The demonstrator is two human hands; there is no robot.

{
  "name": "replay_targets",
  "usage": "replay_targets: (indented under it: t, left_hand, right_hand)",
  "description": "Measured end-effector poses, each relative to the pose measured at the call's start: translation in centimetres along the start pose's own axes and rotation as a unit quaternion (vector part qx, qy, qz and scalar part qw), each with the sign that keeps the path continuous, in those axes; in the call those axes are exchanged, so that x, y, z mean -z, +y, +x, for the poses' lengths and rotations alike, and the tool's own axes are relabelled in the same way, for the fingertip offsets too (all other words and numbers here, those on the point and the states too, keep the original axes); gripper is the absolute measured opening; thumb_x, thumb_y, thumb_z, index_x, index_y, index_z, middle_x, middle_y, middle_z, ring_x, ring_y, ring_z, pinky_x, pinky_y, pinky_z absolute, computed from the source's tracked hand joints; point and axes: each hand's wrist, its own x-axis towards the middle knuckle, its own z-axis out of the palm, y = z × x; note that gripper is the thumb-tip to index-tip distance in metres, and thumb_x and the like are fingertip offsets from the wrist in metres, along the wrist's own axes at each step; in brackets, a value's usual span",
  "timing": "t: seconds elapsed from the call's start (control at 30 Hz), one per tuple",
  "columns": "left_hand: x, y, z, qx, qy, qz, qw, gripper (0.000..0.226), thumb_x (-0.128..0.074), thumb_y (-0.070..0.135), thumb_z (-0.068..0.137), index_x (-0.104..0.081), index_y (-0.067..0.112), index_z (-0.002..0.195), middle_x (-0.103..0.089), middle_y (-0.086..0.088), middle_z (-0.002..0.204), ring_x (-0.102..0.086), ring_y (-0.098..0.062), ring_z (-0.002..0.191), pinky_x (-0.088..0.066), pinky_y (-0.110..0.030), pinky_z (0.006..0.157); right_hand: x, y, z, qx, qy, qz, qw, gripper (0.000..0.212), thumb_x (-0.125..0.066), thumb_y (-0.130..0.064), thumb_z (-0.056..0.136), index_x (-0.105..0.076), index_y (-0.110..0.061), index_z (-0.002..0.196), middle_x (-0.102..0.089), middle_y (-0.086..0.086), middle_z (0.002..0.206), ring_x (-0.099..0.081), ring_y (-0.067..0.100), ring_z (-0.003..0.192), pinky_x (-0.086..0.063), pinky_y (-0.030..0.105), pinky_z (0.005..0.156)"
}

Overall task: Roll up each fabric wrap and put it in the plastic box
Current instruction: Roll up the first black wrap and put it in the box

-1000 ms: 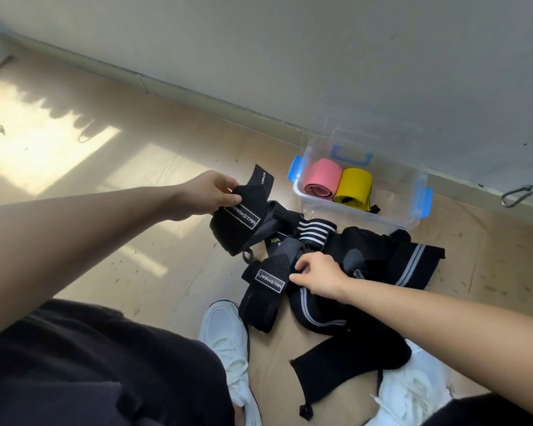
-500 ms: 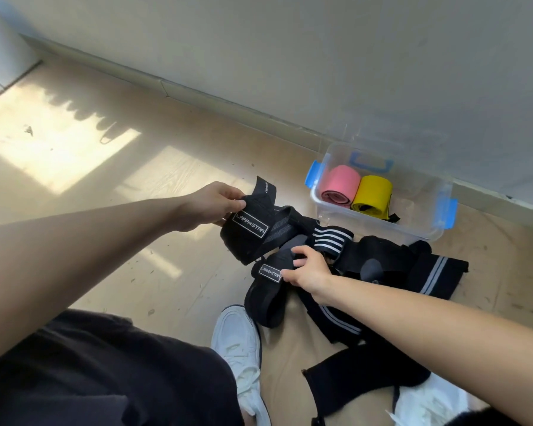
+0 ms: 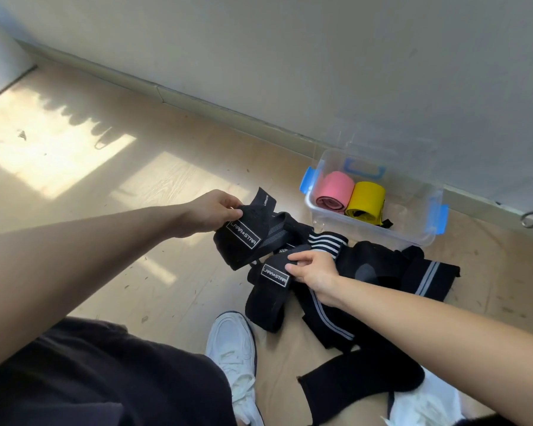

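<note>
left grip (image 3: 211,210): thumb and fingers pinch the top edge of a black wrap (image 3: 243,241) with a white label.
right grip (image 3: 313,270): fingers curled round the upper end of a second black wrap (image 3: 268,290), whose lower end lies near a white shoe (image 3: 233,342).
pile of wraps (image 3: 379,265): black, some striped, unrolled on the floor (image 3: 136,272) just in front of the box.
plastic box (image 3: 373,232): clear, by the wall; holds 2 rolls, pink roll (image 3: 334,192) touching yellow roll (image 3: 366,198).
</note>
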Motion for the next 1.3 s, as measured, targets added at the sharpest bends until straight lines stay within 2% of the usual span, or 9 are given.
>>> replay_targets:
  t: [0.1, 0.2, 0.3, 0.43, 0.6, 0.8, 0.97, 1.2, 1.3]
  left_hand:
    - [-0.1, 0.9, 0.2, -0.01, 0.008, 0.019, 1.0, 0.024, -0.048, 0.009, 0.106, -0.071, 0.006, 0.112, -0.074, -0.016, 0.109, -0.066, -0.02, 0.09, -0.054, -0.035, 0.088]
    - [-0.2, 2.3, 0.4, -0.028, 0.009, 0.038, 0.999, 0.024, -0.048, 0.008, 0.104, -0.071, 0.007, 0.11, -0.073, -0.012, 0.103, -0.066, -0.017, 0.086, -0.052, -0.028, 0.076]
    - [-0.7, 3.9, 0.6, -0.052, -0.006, 0.055, 0.997, 0.024, -0.05, 0.01, 0.103, -0.071, 0.008, 0.112, -0.074, -0.011, 0.105, -0.068, -0.022, 0.093, -0.054, -0.035, 0.086]
    - [-2.0, 6.7, 0.5, -0.105, -0.005, 0.101, 0.989, 0.02, -0.053, 0.015, 0.102, -0.072, 0.015, 0.107, -0.072, -0.006, 0.1, -0.065, -0.021, 0.094, -0.051, -0.033, 0.084]
    - [-3.5, 9.1, -0.5, -0.146, -0.027, 0.111, 0.983, 0.016, -0.056, 0.017, 0.1, -0.072, 0.018, 0.104, -0.072, 0.001, 0.093, -0.066, -0.016, 0.086, -0.048, -0.025, 0.069]
    - [-6.1, 11.0, -2.0, -0.193, -0.048, 0.064, 0.978, 0.02, -0.072, 0.03, 0.094, -0.069, 0.023, 0.112, -0.074, -0.004, 0.105, -0.071, -0.021, 0.098, -0.057, -0.039, 0.092]
    - [-7.9, 13.1, -4.1, -0.185, -0.092, 0.068, 0.976, 0.053, -0.08, 0.058, 0.08, -0.073, 0.009, 0.099, -0.066, 0.0, 0.085, -0.062, -0.013, 0.077, -0.049, -0.029, 0.073]
    - [-7.6, 13.1, -4.9, -0.164, -0.132, 0.089, 0.974, 0.021, -0.086, 0.038, 0.08, -0.075, 0.02, 0.08, -0.071, 0.011, 0.067, -0.065, -0.003, 0.061, -0.048, -0.017, 0.06]
    - [-6.8, 12.9, -5.0, -0.186, -0.138, 0.086, 0.969, 0.013, -0.083, 0.028, 0.085, -0.076, 0.018, 0.082, -0.073, 0.008, 0.068, -0.067, -0.006, 0.062, -0.05, -0.018, 0.059]
  right_hand:
    - [2.7, -2.1, -1.3, -0.035, -0.044, 0.044, 0.997, 0.021, -0.073, 0.009, 0.083, -0.065, -0.009, 0.087, -0.066, 0.005, 0.077, -0.067, 0.018, 0.075, -0.059, 0.036, 0.076]
    - [6.6, -4.8, -3.2, -0.069, -0.164, -0.006, 0.984, 0.033, -0.058, 0.018, 0.084, -0.055, -0.015, 0.085, -0.057, -0.003, 0.062, -0.06, 0.013, 0.064, -0.057, 0.036, 0.069]
    - [10.0, -7.5, -5.6, -0.053, -0.175, -0.088, 0.979, 0.025, -0.053, 0.01, 0.074, -0.056, -0.014, 0.079, -0.053, 0.002, 0.066, -0.051, 0.014, 0.059, -0.045, 0.025, 0.052]
    - [14.2, -10.7, -9.0, 0.06, -0.165, -0.269, 0.947, 0.022, -0.081, -0.005, 0.08, -0.061, -0.013, 0.085, -0.056, 0.0, 0.074, -0.05, 0.013, 0.071, -0.041, 0.021, 0.066]
    - [17.7, -13.8, -13.3, 0.105, -0.166, -0.377, 0.905, 0.032, -0.08, 0.004, 0.077, -0.067, -0.015, 0.1, -0.067, -0.002, 0.087, -0.062, 0.011, 0.083, -0.047, 0.024, 0.08]
    - [16.6, -17.3, -17.9, 0.22, -0.156, -0.424, 0.865, 0.027, -0.078, 0.004, 0.078, -0.072, -0.013, 0.098, -0.072, -0.013, 0.089, -0.068, 0.002, 0.091, -0.047, 0.011, 0.084]
    - [15.0, -17.4, -18.9, 0.292, -0.12, -0.421, 0.85, 0.028, -0.079, 0.004, 0.077, -0.074, -0.014, 0.096, -0.074, -0.009, 0.091, -0.068, 0.001, 0.091, -0.047, 0.01, 0.082]
    - [13.5, -16.9, -18.7, 0.34, -0.083, -0.482, 0.803, 0.027, -0.08, -0.004, 0.08, -0.075, -0.022, 0.099, -0.065, -0.023, 0.091, -0.061, -0.005, 0.092, -0.043, 0.008, 0.082]
    - [12.9, -16.8, -18.1, 0.34, -0.094, -0.507, 0.786, 0.027, -0.073, -0.008, 0.084, -0.074, -0.023, 0.107, -0.064, -0.023, 0.097, -0.059, -0.003, 0.096, -0.046, 0.018, 0.089]
